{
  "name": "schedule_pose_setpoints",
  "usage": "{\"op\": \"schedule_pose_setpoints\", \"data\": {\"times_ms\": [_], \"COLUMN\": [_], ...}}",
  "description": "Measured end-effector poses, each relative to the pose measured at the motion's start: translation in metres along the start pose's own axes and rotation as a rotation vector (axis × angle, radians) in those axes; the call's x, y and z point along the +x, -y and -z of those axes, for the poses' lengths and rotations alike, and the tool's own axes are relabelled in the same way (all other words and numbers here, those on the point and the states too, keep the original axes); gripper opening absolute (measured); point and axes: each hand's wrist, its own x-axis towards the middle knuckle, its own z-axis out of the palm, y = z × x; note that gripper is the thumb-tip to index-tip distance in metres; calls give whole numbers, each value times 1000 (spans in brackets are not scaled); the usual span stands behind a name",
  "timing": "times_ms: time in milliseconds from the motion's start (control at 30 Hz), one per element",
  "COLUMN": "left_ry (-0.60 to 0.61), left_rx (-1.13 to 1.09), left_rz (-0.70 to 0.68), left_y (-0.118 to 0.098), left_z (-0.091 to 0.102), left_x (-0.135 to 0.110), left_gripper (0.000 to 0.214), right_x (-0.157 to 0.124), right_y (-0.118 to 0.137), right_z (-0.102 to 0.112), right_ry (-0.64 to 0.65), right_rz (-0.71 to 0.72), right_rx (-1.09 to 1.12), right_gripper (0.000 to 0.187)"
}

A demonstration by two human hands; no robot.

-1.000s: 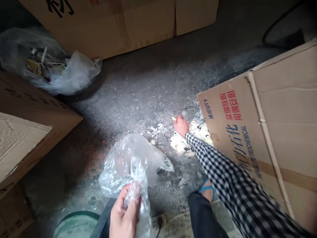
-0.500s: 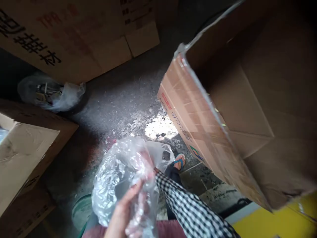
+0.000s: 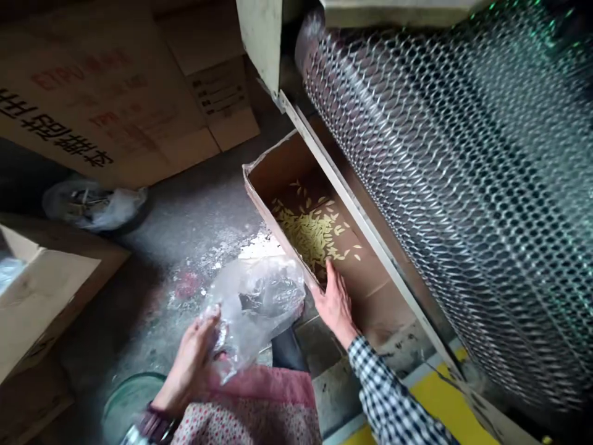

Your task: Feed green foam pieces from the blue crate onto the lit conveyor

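Note:
My left hand [image 3: 197, 346] is closed on a crumpled clear plastic bag [image 3: 273, 290], which hangs between my two hands above the floor. My right hand [image 3: 334, 303] reaches to the near wall of a cardboard box [image 3: 370, 272], its fingers stretched out and seemingly against the rim. Small pale yellow crescent-shaped pieces [image 3: 310, 235] lie heaped and scattered on the box's bottom. Part of the box is hidden under a metal rail and a mesh belt.
The metal mesh belt [image 3: 417, 185] slopes down on the right, behind a metal rail [image 3: 352, 198]. A large printed carton [image 3: 139, 105] stands at the back left, an opened carton [image 3: 50, 290] at the left. A filled plastic bag [image 3: 97, 204] and a green bucket [image 3: 132, 402] sit on the floor.
The box, tilted up at the right before, now sits lower under the mesh belt with the yellow pieces showing. My right hand has left the plastic bag and moved to the box.

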Motion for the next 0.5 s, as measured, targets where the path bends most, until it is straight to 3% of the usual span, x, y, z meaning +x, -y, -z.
{"op": "schedule_pose_setpoints", "data": {"times_ms": [67, 133, 233, 367, 500], "left_ry": [95, 161, 195, 153, 164], "left_rx": [-26, -32, -34, -64, -87], "left_rz": [59, 83, 20, -95, -93], "left_y": [8, 12, 7, -4, 10], "left_z": [-16, -26, -32, -34, -61], "left_x": [18, 40, 73, 99, 111], "left_gripper": [53, 67, 74, 70, 73], "right_x": [15, 18, 12, 11, 13], "right_y": [-22, -32, -34, -29, -28], "right_z": [-12, -26, -31, -18, -12], "right_ry": [254, 346, 333, 401, 386], "right_rz": [-100, -130, -197, -174, -139], "right_rx": [-39, -88, -152, -180, -187], "right_gripper": [54, 47, 48, 50, 50]}}
